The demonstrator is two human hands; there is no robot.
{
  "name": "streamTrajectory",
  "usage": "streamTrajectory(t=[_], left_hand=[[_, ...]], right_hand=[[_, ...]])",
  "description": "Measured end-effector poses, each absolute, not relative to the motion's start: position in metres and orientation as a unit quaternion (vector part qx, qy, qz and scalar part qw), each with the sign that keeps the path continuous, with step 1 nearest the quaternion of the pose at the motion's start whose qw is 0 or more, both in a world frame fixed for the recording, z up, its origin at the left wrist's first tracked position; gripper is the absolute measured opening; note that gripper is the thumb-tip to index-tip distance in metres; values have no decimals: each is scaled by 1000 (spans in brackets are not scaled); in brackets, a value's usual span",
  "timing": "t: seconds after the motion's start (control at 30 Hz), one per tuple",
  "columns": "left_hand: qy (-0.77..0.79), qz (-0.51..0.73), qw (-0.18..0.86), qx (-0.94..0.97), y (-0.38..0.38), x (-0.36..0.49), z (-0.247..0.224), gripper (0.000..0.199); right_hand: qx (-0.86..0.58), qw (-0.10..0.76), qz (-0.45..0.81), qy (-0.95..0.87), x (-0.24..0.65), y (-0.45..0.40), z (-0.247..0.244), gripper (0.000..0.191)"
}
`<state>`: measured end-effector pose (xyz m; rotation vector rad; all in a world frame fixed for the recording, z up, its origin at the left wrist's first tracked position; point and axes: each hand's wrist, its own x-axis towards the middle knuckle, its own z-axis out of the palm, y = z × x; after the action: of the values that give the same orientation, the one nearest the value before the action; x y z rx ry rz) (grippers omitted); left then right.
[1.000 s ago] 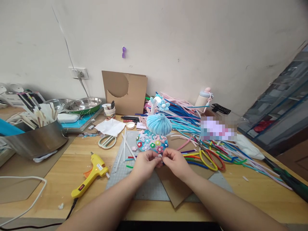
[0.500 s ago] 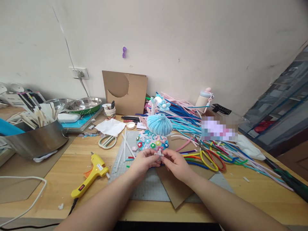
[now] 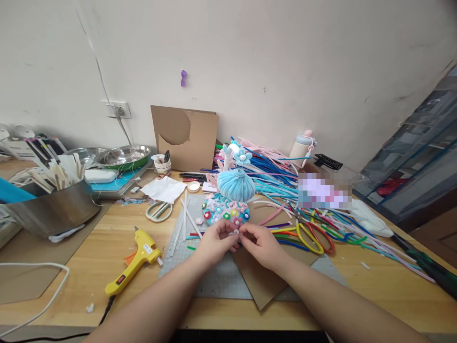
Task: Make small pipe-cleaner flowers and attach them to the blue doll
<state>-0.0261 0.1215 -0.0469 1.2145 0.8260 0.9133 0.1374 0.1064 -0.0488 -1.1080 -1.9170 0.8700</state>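
Observation:
Between my fingertips is a small pale flower (image 3: 235, 232), apparently of pipe cleaner and mostly hidden by the fingers. My left hand (image 3: 217, 242) pinches it from one side, and my right hand (image 3: 260, 242) pinches it from the other. Just beyond the hands stands a fuzzy pipe-cleaner craft: a blue pleated shell (image 3: 235, 185) above a round blue base (image 3: 216, 209) covered with several small coloured flowers. Blue petalled flowers (image 3: 243, 156) rise at its top. Under my hands lie a grey cutting mat (image 3: 217, 281) and a piece of brown cardboard (image 3: 264, 278).
A yellow glue gun (image 3: 137, 262) lies at left with its cord. Yellow-handled scissors (image 3: 309, 238) and red-handled ones (image 3: 323, 237) rest at right beside piled pipe cleaners (image 3: 274, 166). A metal pot (image 3: 60, 209) of sticks stands far left; cardboard (image 3: 203, 138) leans against the wall.
My fingers have shifted around the small flower, which now shows less between them. Both hands stay in nearly the same place, and the craft beyond them has not moved.

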Motion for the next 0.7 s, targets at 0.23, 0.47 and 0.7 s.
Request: streamTrajectory(t=[0.23, 0.47, 0.7], left_hand=[[360, 387, 687, 499, 120, -28, -43, 37], [339, 404, 712, 464, 117, -25, -40, 38], [351, 408, 678, 500, 115, -23, -39, 38]], right_hand=[[-408, 385, 390, -730, 136, 105, -45, 17], [-427, 432, 483, -631, 129, 102, -44, 14], [-431, 430, 478, -633, 129, 103, -47, 12]])
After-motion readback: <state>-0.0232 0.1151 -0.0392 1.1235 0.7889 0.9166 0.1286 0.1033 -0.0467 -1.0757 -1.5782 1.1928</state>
